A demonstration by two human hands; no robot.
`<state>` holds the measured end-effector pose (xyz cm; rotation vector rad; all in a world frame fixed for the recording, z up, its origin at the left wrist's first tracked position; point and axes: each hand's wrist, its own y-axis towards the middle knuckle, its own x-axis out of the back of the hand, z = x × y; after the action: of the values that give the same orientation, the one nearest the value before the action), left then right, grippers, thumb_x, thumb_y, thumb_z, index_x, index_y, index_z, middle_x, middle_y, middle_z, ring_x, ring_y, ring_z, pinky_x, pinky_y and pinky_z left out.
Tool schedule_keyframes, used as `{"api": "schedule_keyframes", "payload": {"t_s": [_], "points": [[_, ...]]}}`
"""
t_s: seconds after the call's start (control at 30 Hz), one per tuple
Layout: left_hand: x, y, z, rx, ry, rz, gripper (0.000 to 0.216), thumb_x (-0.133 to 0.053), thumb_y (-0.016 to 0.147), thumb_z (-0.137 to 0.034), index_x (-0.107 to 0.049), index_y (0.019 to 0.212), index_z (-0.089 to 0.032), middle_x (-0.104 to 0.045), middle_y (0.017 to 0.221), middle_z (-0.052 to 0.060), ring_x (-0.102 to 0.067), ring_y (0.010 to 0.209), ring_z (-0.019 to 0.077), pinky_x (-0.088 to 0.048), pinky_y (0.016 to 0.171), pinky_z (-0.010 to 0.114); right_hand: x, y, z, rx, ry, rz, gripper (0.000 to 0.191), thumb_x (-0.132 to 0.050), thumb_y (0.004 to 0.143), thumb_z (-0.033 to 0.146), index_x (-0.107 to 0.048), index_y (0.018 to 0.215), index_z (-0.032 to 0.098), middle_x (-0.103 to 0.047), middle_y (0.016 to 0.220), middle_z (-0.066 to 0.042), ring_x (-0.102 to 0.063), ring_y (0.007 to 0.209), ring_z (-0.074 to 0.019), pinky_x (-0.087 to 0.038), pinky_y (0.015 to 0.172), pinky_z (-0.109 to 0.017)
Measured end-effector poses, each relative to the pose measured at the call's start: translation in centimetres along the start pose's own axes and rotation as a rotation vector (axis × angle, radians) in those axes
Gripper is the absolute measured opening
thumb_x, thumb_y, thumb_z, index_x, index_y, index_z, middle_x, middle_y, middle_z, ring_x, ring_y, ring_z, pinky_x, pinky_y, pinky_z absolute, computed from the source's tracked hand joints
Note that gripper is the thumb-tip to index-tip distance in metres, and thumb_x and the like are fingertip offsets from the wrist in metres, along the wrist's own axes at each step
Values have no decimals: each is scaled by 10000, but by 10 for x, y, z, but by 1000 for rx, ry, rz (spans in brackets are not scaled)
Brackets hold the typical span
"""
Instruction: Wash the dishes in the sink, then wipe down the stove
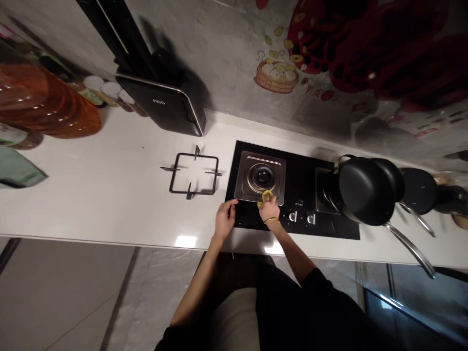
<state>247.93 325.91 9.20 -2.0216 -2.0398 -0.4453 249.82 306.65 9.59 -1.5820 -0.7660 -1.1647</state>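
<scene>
My right hand [269, 209] is closed on a small yellow cloth [265, 196] pressed against the front edge of the steel burner plate [248, 170] of the black gas hob [303, 165]. My left hand [224, 218] rests at the hob's front left corner, its fingers curled on the plate's edge. The burner's black pan support [193, 174] lies off the hob on the white counter to the left.
A black pot [365, 190] and pans with long steel handles [409, 246] crowd the right burner. A black range hood [161, 100] hangs at the back left. Orange oil bottles [40, 97] and jars stand far left on the counter [91, 195].
</scene>
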Motion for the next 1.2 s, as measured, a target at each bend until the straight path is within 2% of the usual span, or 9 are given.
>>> {"api": "schedule_keyframes", "payload": {"t_s": [0.2, 0.33, 0.4, 0.47, 0.6, 0.7, 0.9, 1.03, 1.2], "points": [[7, 2, 3, -22, 19, -5, 279, -440, 985, -282, -678, 1111, -209, -720, 1142, 90, -653, 1092, 218, -521, 977, 411, -2, -16, 74, 184, 91, 27, 613, -482, 939, 277, -324, 1514, 134, -502, 1289, -204, -574, 1128, -260, -570, 837, -328], [11, 6, -1, -55, 19, 0, 283, -466, 982, -319, -680, 1118, -192, -720, 1145, 102, -652, 1102, 226, -514, 984, 413, 5, -19, 93, 446, 182, 99, 439, -401, 986, 319, -496, 1397, 198, -519, 1290, -160, -552, 1131, -256, -570, 847, -348], [10, 9, -7, -73, 16, 12, 288, -470, 981, -323, -680, 1129, -193, -717, 1158, 100, -647, 1119, 227, -499, 1009, 419, 9, -23, 80, 568, 263, 131, 402, -409, 979, 291, -550, 1354, 250, -544, 1268, -109, -563, 1106, -223, -556, 888, -328], [9, 12, -13, -84, 21, 20, 290, -463, 983, -314, -681, 1135, -199, -718, 1162, 92, -647, 1125, 222, -489, 1024, 419, 14, -26, 50, 542, 362, 98, 453, -439, 951, 243, -532, 1391, 299, -551, 1274, -68, -581, 1054, -186, -538, 922, -297], [4, 14, -22, -70, 31, 21, 286, -460, 984, -307, -679, 1134, -200, -730, 1133, 85, -651, 1116, 219, -490, 1023, 419, 32, -7, -35, 170, 443, -85, 493, -434, 924, 217, -553, 1396, 299, -552, 1271, -64, -588, 931, -182, -539, 885, -307], [0, 10, -23, -55, 36, 47, 283, -466, 982, -317, -682, 1122, -199, -728, 1137, 86, -648, 1126, 221, -492, 1020, 421, 49, 44, -78, 9, 422, -229, 498, -396, 939, 207, -545, 1412, 256, -548, 1246, -91, -573, 954, -202, -523, 864, -318], [-2, -5, -15, -26, 97, 111, 283, -467, 983, -329, -681, 1122, -206, -726, 1150, 87, -655, 1113, 223, -524, 968, 409, 62, 145, -61, 182, 218, -135, 537, -427, 938, 149, -541, 1413, 374, -531, 1285, -98, -493, 1119, -247, -419, 959, -379], [-2, -8, -16, 2, 99, 101, 287, -473, 980, -347, -677, 1125, -206, -727, 1142, 92, -662, 1100, 225, -533, 953, 406, 43, 122, -48, 126, 98, -122, 526, -426, 958, 206, -481, 1459, 357, -490, 1356, -127, -449, 1163, -282, -385, 945, -407], [0, -5, -17, 19, 75, 70, 289, -469, 983, -348, -681, 1117, -203, -719, 1161, 98, -650, 1124, 228, -522, 972, 415, 24, 76, -64, 139, 19, -71, 543, -431, 960, 228, -426, 1497, 313, -496, 1333, -146, -456, 1130, -287, -388, 912, -399]]}}
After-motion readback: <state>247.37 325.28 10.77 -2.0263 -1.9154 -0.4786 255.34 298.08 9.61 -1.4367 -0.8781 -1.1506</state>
